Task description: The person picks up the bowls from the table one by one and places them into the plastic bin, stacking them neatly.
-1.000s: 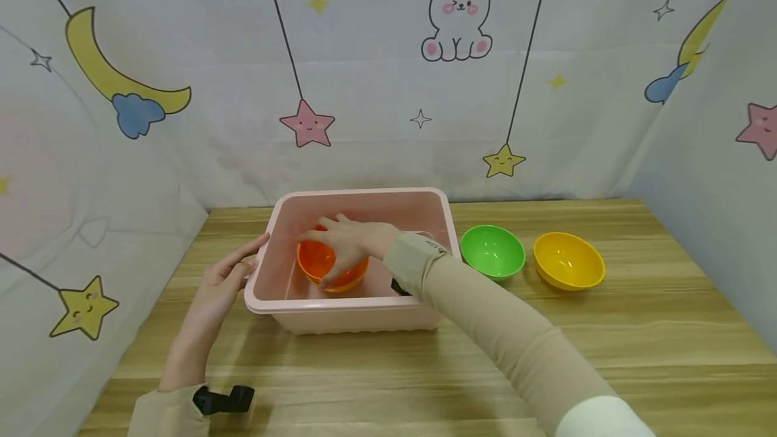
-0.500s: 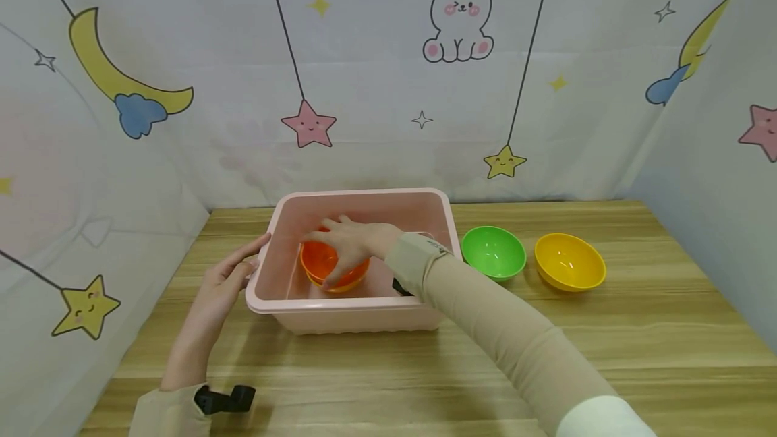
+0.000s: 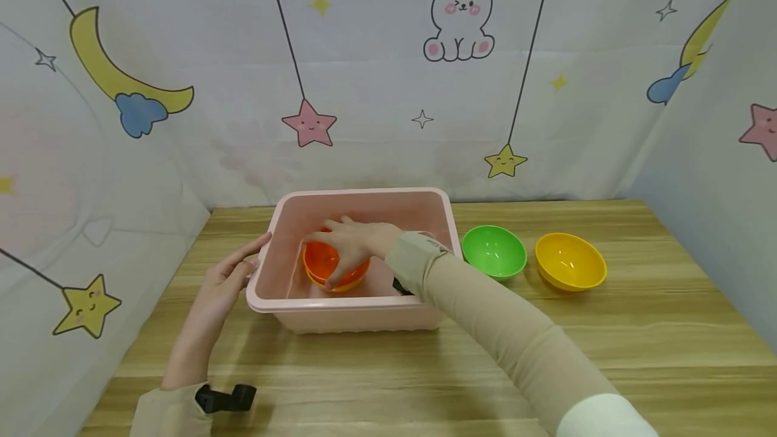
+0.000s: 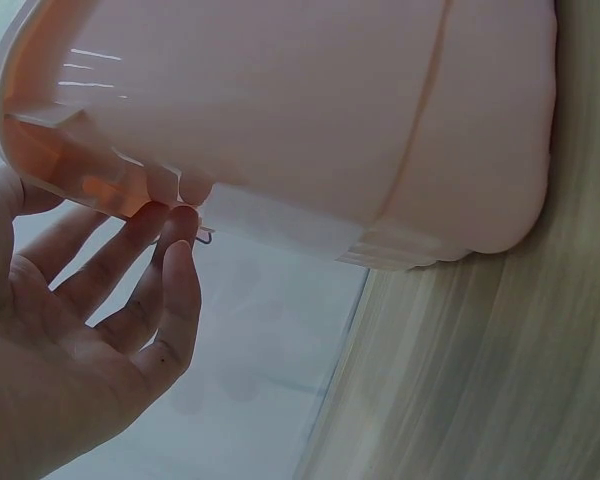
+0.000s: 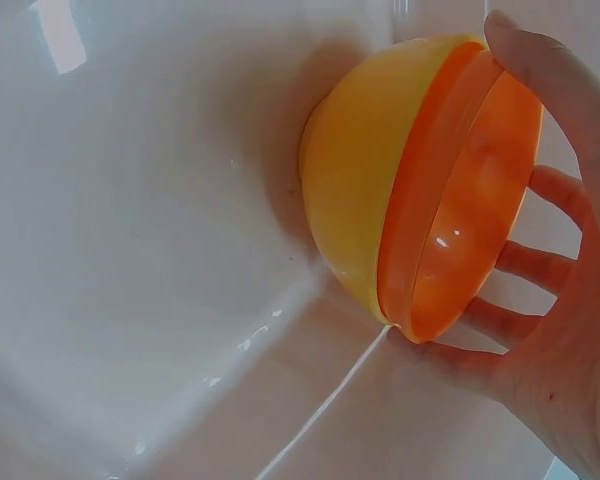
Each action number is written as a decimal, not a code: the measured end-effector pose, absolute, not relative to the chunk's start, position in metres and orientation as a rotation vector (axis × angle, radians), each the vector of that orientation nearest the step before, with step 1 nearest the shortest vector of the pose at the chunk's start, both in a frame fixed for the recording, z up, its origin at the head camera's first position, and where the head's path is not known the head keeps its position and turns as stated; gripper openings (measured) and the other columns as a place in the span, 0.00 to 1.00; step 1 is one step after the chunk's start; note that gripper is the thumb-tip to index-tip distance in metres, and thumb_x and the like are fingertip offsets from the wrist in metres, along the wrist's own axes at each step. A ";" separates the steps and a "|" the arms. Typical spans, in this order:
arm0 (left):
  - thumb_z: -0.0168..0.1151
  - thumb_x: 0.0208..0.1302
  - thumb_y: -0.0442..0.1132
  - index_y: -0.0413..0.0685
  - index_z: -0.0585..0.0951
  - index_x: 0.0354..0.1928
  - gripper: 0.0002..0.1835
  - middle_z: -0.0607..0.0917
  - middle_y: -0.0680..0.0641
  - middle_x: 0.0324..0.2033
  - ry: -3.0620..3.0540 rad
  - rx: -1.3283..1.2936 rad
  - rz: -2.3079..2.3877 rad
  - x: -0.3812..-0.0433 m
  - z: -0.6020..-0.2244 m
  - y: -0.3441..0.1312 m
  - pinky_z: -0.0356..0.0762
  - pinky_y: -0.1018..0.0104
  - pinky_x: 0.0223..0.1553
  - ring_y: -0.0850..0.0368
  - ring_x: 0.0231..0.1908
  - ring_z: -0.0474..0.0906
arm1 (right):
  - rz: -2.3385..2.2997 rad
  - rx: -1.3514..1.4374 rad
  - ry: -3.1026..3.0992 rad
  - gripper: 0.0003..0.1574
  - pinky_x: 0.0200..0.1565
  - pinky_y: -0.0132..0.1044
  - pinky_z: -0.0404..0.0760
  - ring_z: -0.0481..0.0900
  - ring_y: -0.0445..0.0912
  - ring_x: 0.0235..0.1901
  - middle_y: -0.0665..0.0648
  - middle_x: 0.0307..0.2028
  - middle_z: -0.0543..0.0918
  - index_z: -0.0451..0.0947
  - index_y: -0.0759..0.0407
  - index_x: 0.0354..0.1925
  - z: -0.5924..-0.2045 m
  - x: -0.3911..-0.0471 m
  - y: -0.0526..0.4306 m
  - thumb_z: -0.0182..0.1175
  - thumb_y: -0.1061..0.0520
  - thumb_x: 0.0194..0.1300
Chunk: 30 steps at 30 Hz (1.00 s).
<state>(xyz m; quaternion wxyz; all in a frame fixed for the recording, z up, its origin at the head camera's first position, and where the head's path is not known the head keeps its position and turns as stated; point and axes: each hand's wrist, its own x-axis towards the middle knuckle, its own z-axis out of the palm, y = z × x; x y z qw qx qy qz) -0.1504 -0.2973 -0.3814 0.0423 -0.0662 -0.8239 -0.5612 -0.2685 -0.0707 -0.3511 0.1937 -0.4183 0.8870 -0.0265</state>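
A pink plastic basin [image 3: 358,315] stands on the wooden table. Inside it, toward the left, an orange bowl [image 3: 320,258] is nested in a yellow bowl [image 5: 355,160]. My right hand [image 3: 352,245] spans the orange bowl from above. The right wrist view shows the thumb at one side of its rim and the fingers along the other. At the basin's left end, my left hand [image 3: 227,278] holds the rim. Seen from the left wrist, its fingertips [image 4: 180,225] curl up under the rim.
To the right of the basin, a green bowl [image 3: 494,253] sits upright on the table [image 3: 376,383]. Beside it is another yellow bowl [image 3: 569,261]. A printed white cloth [image 3: 388,79] hangs behind and along both sides. The basin's walls surround the nested bowls.
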 end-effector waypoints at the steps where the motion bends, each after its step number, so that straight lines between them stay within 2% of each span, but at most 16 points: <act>1: 0.45 0.75 0.49 0.56 0.66 0.70 0.24 0.70 0.61 0.66 -2.521 -0.202 -1.715 -0.151 -0.381 -0.297 0.73 0.80 0.48 0.78 0.55 0.70 | -0.074 -1.173 2.489 0.57 0.66 0.58 0.65 0.48 0.56 0.73 0.54 0.74 0.50 0.51 0.32 0.73 -0.351 -0.268 -0.071 0.66 0.31 0.50; 6: 0.45 0.75 0.48 0.56 0.67 0.70 0.24 0.71 0.60 0.66 -2.521 -0.203 -1.699 -0.151 -0.381 -0.297 0.74 0.80 0.48 0.78 0.55 0.70 | -0.063 -1.172 2.490 0.57 0.66 0.58 0.65 0.48 0.57 0.73 0.54 0.74 0.50 0.51 0.32 0.73 -0.349 -0.268 -0.071 0.66 0.30 0.50; 20: 0.45 0.75 0.47 0.55 0.67 0.70 0.24 0.72 0.66 0.64 -2.514 -0.202 -1.704 -0.151 -0.381 -0.297 0.74 0.81 0.48 0.79 0.55 0.70 | -0.058 -1.180 2.480 0.56 0.67 0.59 0.63 0.47 0.58 0.73 0.54 0.74 0.49 0.52 0.32 0.72 -0.349 -0.267 -0.071 0.66 0.31 0.50; 30: 0.45 0.76 0.47 0.54 0.67 0.70 0.24 0.71 0.65 0.64 -2.513 -0.208 -1.719 -0.151 -0.380 -0.297 0.74 0.81 0.48 0.79 0.55 0.70 | -0.002 -1.254 2.486 0.58 0.67 0.53 0.66 0.52 0.53 0.70 0.54 0.72 0.55 0.52 0.35 0.73 -0.347 -0.265 -0.072 0.68 0.33 0.50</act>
